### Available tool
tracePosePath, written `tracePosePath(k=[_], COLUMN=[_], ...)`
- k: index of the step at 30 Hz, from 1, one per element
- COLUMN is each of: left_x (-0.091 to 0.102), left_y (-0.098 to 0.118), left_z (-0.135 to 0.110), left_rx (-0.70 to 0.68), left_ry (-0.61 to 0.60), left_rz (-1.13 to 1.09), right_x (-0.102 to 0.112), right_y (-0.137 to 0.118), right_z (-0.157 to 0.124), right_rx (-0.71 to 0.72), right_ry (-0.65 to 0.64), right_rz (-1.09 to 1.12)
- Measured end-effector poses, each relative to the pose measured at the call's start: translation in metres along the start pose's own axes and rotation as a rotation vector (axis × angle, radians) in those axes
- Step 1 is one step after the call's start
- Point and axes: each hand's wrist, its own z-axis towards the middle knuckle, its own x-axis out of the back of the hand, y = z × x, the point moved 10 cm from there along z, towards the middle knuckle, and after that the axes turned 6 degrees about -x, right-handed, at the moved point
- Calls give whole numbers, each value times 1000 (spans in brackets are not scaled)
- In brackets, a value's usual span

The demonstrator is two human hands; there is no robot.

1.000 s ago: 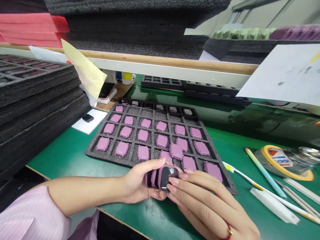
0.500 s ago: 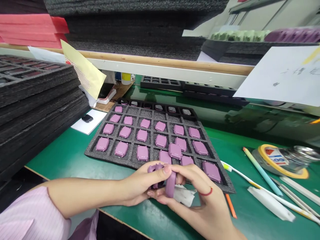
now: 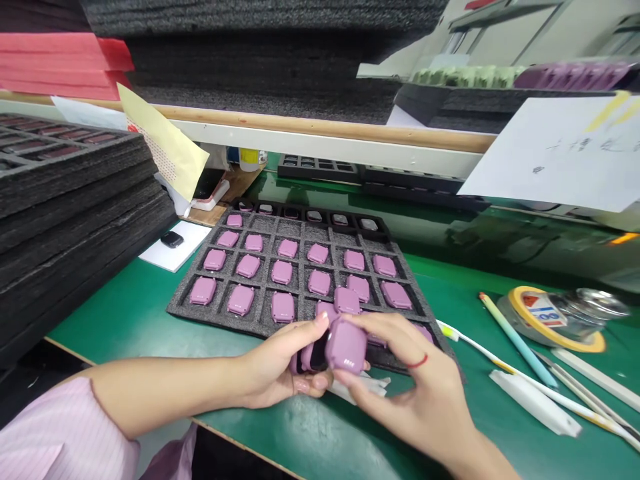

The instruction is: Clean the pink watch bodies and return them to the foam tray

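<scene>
Far left: a stack of black foam trays (image 3: 75, 227) stands beside the bench, with red foam sheets (image 3: 60, 67) above it and a cream envelope (image 3: 165, 143) leaning just past its corner.

Beside the stack: a dark smartwatch body (image 3: 172, 240) lies on a white card (image 3: 161, 259), on the green bench mat (image 3: 280, 427).

Left arm: a pink striped sleeve (image 3: 40, 433) covers it to above the wrist.

Left hand (image 3: 275, 363): closed around a small stack of pink smartwatch bodies (image 3: 305, 360), a dark face showing at the stack's end.

Right hand (image 3: 405, 380): narrow pinch on one pink smartwatch body (image 3: 346, 345), held touching the left hand's stack; a red string bracelet (image 3: 417, 362) circles the wrist end of the hand.

Foam tray (image 3: 185, 308): lies directly ahead of the hands, its compartments holding rows of pink bodies, one body (image 3: 347, 300) sitting crooked across a divider.

Far right: a pale green pencil (image 3: 517, 340), a white brush (image 3: 525, 370), a white plastic block (image 3: 535, 403), a yellow-edged tape roll (image 3: 555, 327) and, above them, a sheet of paper (image 3: 550, 153).
</scene>
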Motion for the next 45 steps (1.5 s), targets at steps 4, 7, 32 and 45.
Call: tracePosePath(k=[4, 7, 32, 45], left_x=[0, 0, 1, -1], left_y=[-4, -5, 0, 1], left_z=[-2, -5, 2, 0], left_rx=[26, 44, -27, 1], left_ry=[-15, -12, -31, -23], left_rz=[2, 52, -89, -24], right_x=[12, 6, -11, 15], right_y=[51, 77, -15, 74], right_z=[11, 15, 0, -17], right_rx=[-217, -278, -39, -683], right_ry=[108, 105, -9, 415], right_rz=[-108, -155, 196, 815])
